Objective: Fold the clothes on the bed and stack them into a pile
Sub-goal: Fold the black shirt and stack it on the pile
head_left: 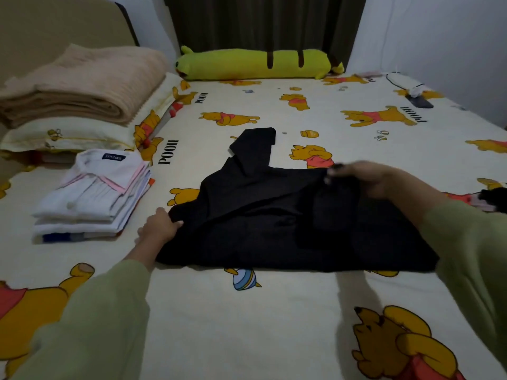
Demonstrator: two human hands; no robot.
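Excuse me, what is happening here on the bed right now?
A person is folding a black garment spread on the bed sheet. The left hand grips its left edge, and the right hand pinches a fold near the top right. One sleeve still sticks out toward the far side. A pile of folded clothes already sits to the left, beside the pillows.

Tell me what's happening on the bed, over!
Left hand grips black garment at its left edge. Right hand pinches its far right part. White folded pile waits left. Nothing in the way.
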